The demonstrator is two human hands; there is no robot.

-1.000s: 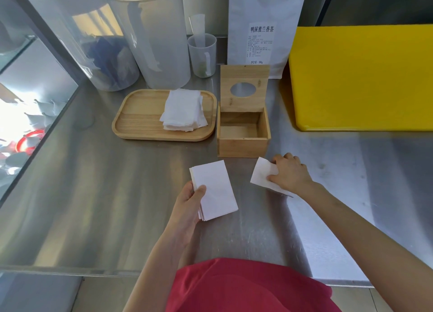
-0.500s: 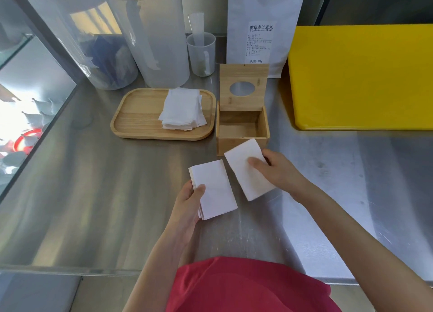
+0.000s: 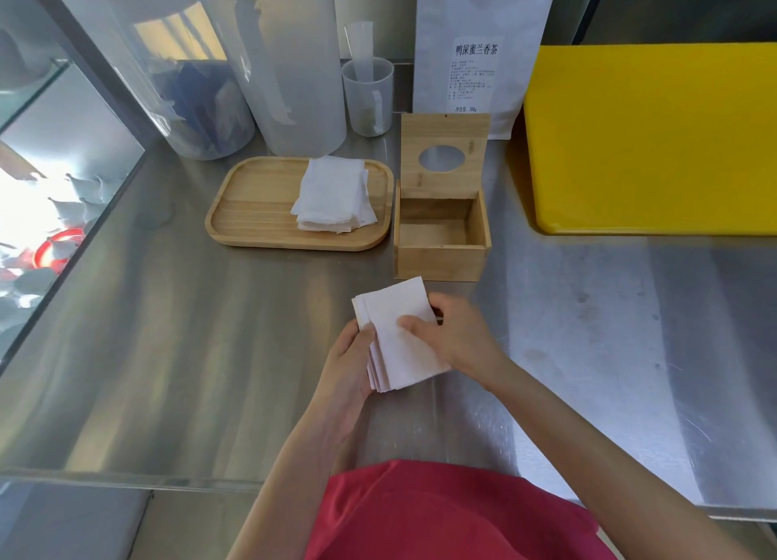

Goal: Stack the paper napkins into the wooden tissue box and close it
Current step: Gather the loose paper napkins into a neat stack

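At the far left a glass panel (image 3: 63, 147) edges the steel counter (image 3: 168, 349), and two clear containers (image 3: 252, 63) stand at the back. Just in front of them sits the wooden tray (image 3: 252, 219), with a loose pile of napkins (image 3: 332, 198) lying on its right half. Behind the tray's right end stands a small clear cup (image 3: 370, 97).

Near the counter's front edge, your left hand (image 3: 349, 374) grips a stack of folded napkins (image 3: 399, 341) from the left — thumb laid across the top sheet, the other fingers hidden beneath. Your right hand (image 3: 458, 341) meets the same stack from the right, thumb pressed on the top napkin and fingers curled under its far edge; both hands pinch the stack above the counter.

Just beyond the stack stands the wooden tissue box (image 3: 441, 261), empty, its hinged lid (image 3: 443, 156) upright — the oval hole faces you. A white pouch (image 3: 475, 46) stands behind the box. To the right lies a yellow board (image 3: 651, 139), flat on the counter.
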